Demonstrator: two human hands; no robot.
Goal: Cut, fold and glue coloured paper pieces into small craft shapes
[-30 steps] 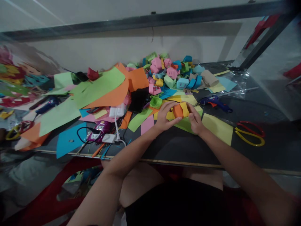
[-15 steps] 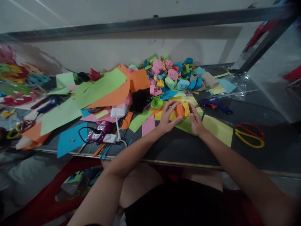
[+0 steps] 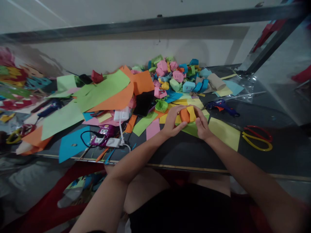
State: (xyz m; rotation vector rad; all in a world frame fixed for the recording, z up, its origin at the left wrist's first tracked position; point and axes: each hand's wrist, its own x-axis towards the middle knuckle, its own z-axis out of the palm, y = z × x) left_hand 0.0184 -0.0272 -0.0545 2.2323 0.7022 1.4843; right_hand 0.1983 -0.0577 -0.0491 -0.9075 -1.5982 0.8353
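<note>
While the left hand (image 3: 173, 123) and right hand (image 3: 203, 127), both half-curled, hold the orange-yellow paper (image 3: 184, 115) between them over the table (image 3: 170, 152), a hard squeeze could crease it. Sheets (image 3: 191, 128) lie beneath; the pile (image 3: 178, 76) behind could spill if knocked; the glue gun (image 3: 222, 107) crowds the right hand, scissors (image 3: 258, 138) farther right.

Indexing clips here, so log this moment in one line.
left hand: holding orange-and-yellow paper | right hand: holding same paper | right: blue glue gun | behind: folded-paper pile
</note>
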